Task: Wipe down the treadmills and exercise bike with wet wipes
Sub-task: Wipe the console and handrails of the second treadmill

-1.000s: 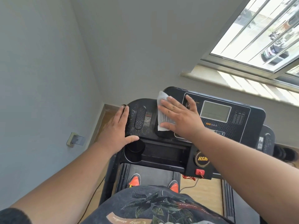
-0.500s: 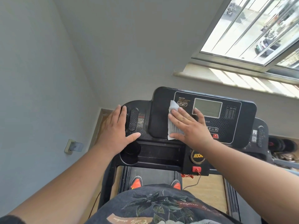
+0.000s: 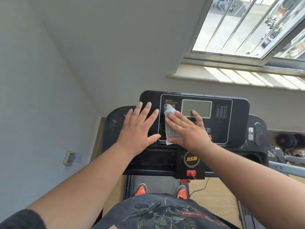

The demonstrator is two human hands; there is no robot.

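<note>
Console (image 3: 234,123) right half seemingly unobstructed.

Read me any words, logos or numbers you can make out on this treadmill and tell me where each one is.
"HSM": gold letters on the round badge below the treadmill console.
"HALLO!": orange heading at the console's upper left.
Lines beneath it, the table right of the screen, side stickers, shirt lettering: unreadable.

Head camera looks steeply down, close over treadmill console (image 3: 194,116)

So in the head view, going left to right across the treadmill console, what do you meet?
Open left hand → white wet wipe → right hand pressing it → grey rectangular display screen → small printed chart.
</note>
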